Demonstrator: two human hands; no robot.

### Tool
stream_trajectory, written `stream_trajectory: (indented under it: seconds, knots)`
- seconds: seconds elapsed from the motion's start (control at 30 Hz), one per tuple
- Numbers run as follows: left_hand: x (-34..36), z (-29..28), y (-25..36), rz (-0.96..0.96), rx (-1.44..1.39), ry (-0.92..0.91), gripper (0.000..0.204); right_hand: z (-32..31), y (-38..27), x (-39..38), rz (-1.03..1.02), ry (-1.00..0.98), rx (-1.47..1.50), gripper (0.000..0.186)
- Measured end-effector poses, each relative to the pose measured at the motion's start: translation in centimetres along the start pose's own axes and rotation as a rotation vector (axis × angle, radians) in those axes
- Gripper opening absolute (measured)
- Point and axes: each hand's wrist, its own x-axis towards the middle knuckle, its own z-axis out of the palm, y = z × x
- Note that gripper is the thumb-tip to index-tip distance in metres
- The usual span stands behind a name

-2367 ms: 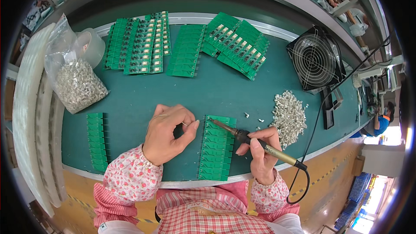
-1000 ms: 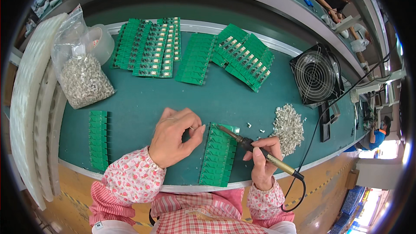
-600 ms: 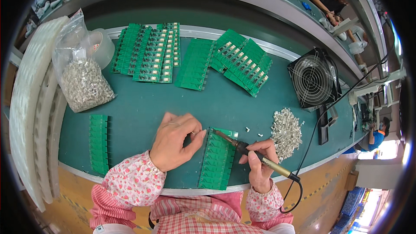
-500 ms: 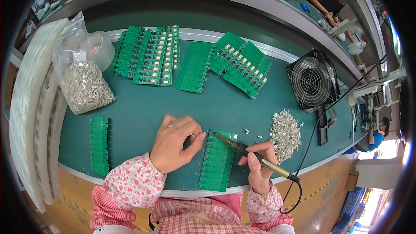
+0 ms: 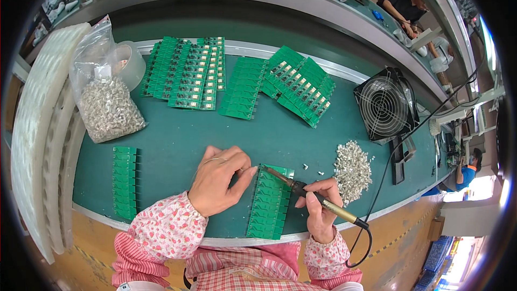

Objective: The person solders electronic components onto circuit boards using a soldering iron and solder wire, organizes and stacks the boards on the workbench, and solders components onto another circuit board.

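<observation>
A green circuit board panel (image 5: pixel 269 205) lies on the green mat near the front edge. My right hand (image 5: pixel 319 210) grips a soldering iron (image 5: pixel 301 189) like a pen, its tip resting on the panel's top end. My left hand (image 5: pixel 218 180) lies just left of the panel, fingers curled and pinched toward the same spot; a thin wire seems to run over it, too fine to be sure. A heap of small silver metal parts (image 5: pixel 353 170) sits to the right of the panel.
Several green board panels (image 5: pixel 186 73) fan across the back of the mat, another panel (image 5: pixel 125 182) lies front left. A clear bag of metal parts (image 5: pixel 107 102) and a tape roll (image 5: pixel 132 62) stand left, white trays (image 5: pixel 40 129) beyond. A small fan (image 5: pixel 385 105) stands right.
Both hands stay at the top end of the panel, shifting only slightly. The view itself has drifted a little.
</observation>
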Motion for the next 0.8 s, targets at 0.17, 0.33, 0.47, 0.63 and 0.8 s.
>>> stream_trajectory:
  seconds: [0.17,0.33,0.47,0.63,0.8]
  knots:
    - [-0.1,0.2,0.0,0.024,0.026,-0.003,0.012,0.1,0.2,-0.3,-0.013,0.009,0.015,0.013]
    - [-0.4,0.3,-0.2,0.009,0.014,0.013,0.012,0.2,0.4,-0.4,-0.017,0.011,-0.017,0.011]
    - [-0.7,-0.2,-0.3,-0.026,-0.065,0.019,0.014,0.2,0.2,-0.5,-0.042,0.05,-0.041,0.011]
    - [-1.1,-0.7,-0.3,-0.034,-0.1,-0.013,0.017,-0.3,0.2,-1.7,-0.034,0.134,0.081,0.017]
    - [-1.1,-0.7,-0.3,-0.01,-0.067,-0.061,0.017,-0.2,0.1,-1.6,-0.038,0.065,0.029,0.018]
